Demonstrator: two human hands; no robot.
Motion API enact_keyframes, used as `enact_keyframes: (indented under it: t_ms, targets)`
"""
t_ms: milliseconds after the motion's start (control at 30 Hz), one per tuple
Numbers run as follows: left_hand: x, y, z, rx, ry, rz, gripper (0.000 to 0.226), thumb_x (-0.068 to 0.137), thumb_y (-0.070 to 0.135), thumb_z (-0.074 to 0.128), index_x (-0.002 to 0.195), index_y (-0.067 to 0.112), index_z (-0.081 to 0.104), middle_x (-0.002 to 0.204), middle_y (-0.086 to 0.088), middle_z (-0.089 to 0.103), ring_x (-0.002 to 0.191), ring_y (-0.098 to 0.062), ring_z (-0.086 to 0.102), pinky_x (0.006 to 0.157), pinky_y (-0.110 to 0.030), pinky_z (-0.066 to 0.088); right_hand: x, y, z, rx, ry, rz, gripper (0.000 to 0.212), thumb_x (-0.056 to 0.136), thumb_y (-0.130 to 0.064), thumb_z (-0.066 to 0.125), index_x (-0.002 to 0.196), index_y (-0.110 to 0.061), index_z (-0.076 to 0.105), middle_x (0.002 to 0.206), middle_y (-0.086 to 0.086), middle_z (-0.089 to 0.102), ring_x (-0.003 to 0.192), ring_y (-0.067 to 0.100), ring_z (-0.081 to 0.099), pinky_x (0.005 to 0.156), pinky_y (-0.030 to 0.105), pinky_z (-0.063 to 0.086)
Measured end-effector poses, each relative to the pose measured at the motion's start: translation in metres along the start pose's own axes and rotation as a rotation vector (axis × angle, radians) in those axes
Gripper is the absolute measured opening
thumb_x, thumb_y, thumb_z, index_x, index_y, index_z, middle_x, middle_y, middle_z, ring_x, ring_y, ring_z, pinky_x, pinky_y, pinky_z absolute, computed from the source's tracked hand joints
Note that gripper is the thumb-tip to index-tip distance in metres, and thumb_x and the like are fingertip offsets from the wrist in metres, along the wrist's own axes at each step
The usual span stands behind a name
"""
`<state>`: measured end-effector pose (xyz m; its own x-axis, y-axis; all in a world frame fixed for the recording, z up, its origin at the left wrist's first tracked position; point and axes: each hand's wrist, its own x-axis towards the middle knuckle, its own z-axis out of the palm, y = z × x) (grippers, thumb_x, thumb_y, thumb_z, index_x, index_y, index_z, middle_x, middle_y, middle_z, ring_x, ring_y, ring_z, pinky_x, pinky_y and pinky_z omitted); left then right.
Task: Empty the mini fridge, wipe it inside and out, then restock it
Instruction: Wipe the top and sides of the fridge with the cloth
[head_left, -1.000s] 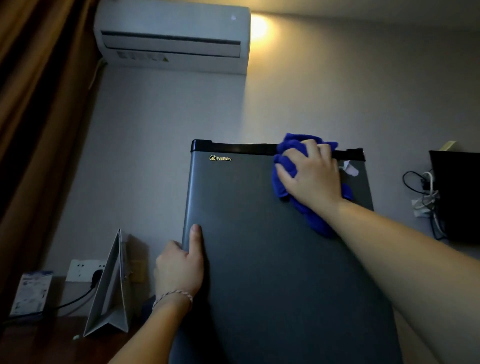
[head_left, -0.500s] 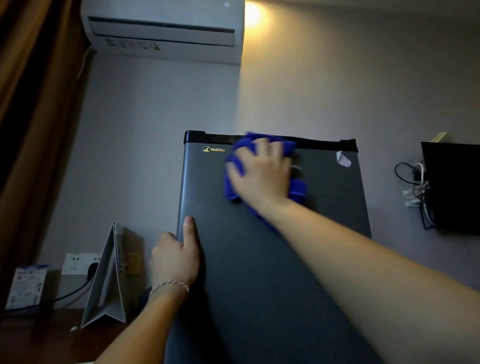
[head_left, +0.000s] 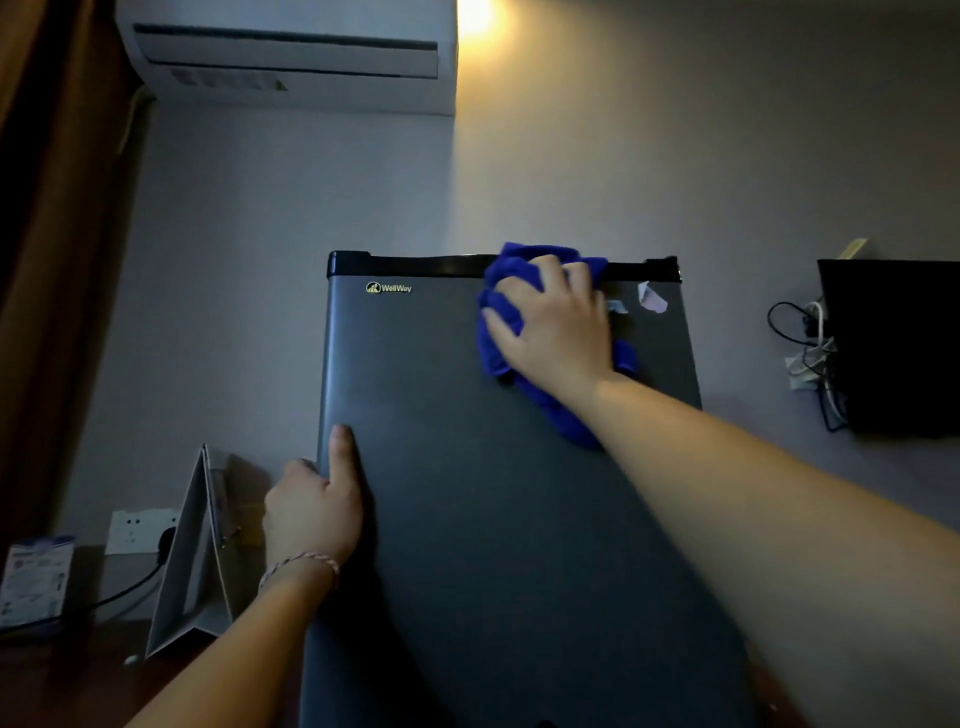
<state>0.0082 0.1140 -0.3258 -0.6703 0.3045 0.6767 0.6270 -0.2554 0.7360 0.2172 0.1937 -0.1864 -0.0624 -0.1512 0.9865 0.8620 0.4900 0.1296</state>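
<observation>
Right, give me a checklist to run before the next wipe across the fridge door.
1. Blue cloth under right hand, against the door: ok.
2. Left hand braces the fridge door at its left edge: ok.
3. Door closed: cannot tell from this angle.
4. Peeling sticker to the right of the cloth, could snag: not ok.
5. Door's lower part wiped: cannot tell.

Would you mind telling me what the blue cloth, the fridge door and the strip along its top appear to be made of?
Blue cloth: soft, plush fabric, probably microfibre, judging by its fuzzy bunched folds. Fridge door: looks like painted metal, smooth grey satin with a faint sheen. Top strip: likely glossy black plastic; the dim light leaves that uncertain.
</observation>
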Motion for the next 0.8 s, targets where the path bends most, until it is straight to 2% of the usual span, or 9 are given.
enact_keyframes:
  t_ms: [100, 167, 300, 400, 500, 633, 700, 800]
  targets:
    - [-0.001, 0.000, 0.001, 0.006, 0.022, -0.001, 0.062, 0.095, 0.069, 0.028, 0.088, 0.010, 0.046, 0.072, -0.003, 0.039, 0.064, -0.021, 0.040, 0.071, -0.036, 0.035, -0.006, 0.053, -0.012, -0.038, -0.004, 0.125, 0.036, 0.092, -0.052, 0.054, 0.112, -0.025, 0.067, 0.121, 0.009, 0.055, 0.110, 0.038, 0.047, 0.087, 0.047, 0.045]
    - [-0.001, -0.001, 0.001, 0.009, 0.035, 0.006, 0.065, 0.094, 0.070, 0.028, 0.089, 0.008, 0.047, 0.080, -0.009, 0.044, 0.074, -0.027, 0.044, 0.073, -0.037, 0.035, -0.013, 0.072, -0.018, -0.046, 0.005, 0.170, 0.035, 0.094, -0.050, 0.055, 0.115, -0.024, 0.065, 0.125, 0.009, 0.054, 0.112, 0.038, 0.046, 0.088, 0.047, 0.045]
    - [0.001, -0.004, 0.002, -0.001, 0.027, 0.015, 0.067, 0.094, 0.070, 0.027, 0.092, 0.007, 0.049, 0.089, -0.014, 0.047, 0.081, -0.029, 0.046, 0.074, -0.038, 0.036, -0.029, 0.076, -0.023, -0.045, 0.005, 0.238, 0.032, 0.095, -0.047, 0.056, 0.112, -0.021, 0.065, 0.126, 0.010, 0.054, 0.113, 0.037, 0.045, 0.087, 0.048, 0.045]
    - [-0.003, -0.009, 0.002, -0.027, 0.028, 0.018, 0.067, 0.094, 0.070, 0.028, 0.093, 0.006, 0.049, 0.093, -0.017, 0.051, 0.087, -0.034, 0.051, 0.076, -0.039, 0.036, -0.063, 0.076, -0.029, -0.049, 0.025, 0.200, 0.031, 0.094, -0.044, 0.060, 0.113, -0.020, 0.065, 0.123, 0.010, 0.055, 0.110, 0.036, 0.046, 0.086, 0.047, 0.047]
    - [-0.017, -0.021, 0.002, -0.049, 0.025, -0.027, 0.065, 0.095, 0.069, 0.028, 0.092, 0.007, 0.049, 0.091, -0.014, 0.049, 0.085, -0.030, 0.047, 0.077, -0.039, 0.036, -0.112, 0.080, -0.036, -0.042, 0.033, 0.153, 0.031, 0.093, -0.042, 0.063, 0.115, -0.020, 0.067, 0.123, 0.008, 0.055, 0.110, 0.033, 0.046, 0.085, 0.046, 0.048]
    - [-0.029, -0.029, 0.001, -0.055, -0.003, -0.078, 0.067, 0.093, 0.072, 0.026, 0.088, 0.009, 0.049, 0.084, -0.011, 0.050, 0.080, -0.031, 0.050, 0.076, -0.040, 0.040, -0.162, 0.083, -0.038, -0.048, 0.042, 0.138, 0.035, 0.094, -0.042, 0.060, 0.116, -0.018, 0.070, 0.123, 0.008, 0.056, 0.111, 0.034, 0.047, 0.086, 0.048, 0.048]
    - [-0.029, -0.027, 0.000, -0.077, -0.003, -0.081, 0.062, 0.096, 0.067, 0.028, 0.089, 0.009, 0.048, 0.073, -0.003, 0.044, 0.073, -0.026, 0.046, 0.075, -0.037, 0.037, -0.166, 0.083, -0.037, -0.045, 0.074, 0.128, 0.035, 0.093, -0.041, 0.061, 0.115, -0.016, 0.071, 0.122, 0.009, 0.057, 0.109, 0.035, 0.048, 0.086, 0.049, 0.048]
    - [-0.031, -0.025, 0.000, -0.081, -0.001, -0.075, 0.058, 0.098, 0.064, 0.030, 0.090, 0.009, 0.048, 0.069, 0.002, 0.037, 0.068, -0.021, 0.040, 0.074, -0.035, 0.034, -0.152, 0.082, -0.034, -0.042, 0.080, 0.157, 0.035, 0.093, -0.041, 0.060, 0.113, -0.015, 0.071, 0.118, 0.010, 0.058, 0.108, 0.034, 0.047, 0.083, 0.049, 0.049]
